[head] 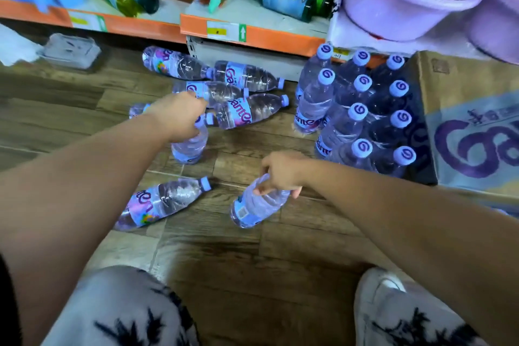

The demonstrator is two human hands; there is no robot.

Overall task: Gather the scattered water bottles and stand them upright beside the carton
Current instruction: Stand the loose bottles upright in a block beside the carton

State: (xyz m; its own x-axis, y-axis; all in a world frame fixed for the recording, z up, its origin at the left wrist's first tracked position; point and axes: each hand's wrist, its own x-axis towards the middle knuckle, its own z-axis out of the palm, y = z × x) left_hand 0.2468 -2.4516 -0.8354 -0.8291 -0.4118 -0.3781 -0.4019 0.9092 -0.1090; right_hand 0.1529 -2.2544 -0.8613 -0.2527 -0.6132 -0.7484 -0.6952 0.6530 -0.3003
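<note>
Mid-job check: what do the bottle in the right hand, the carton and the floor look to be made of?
The bottle in the right hand: thin clear plastic, glossy and ribbed; you see through it. The carton: brown cardboard, matte, with a purple print. The floor: wood-look planks with grain and seams, perhaps laminate or vinyl.
</note>
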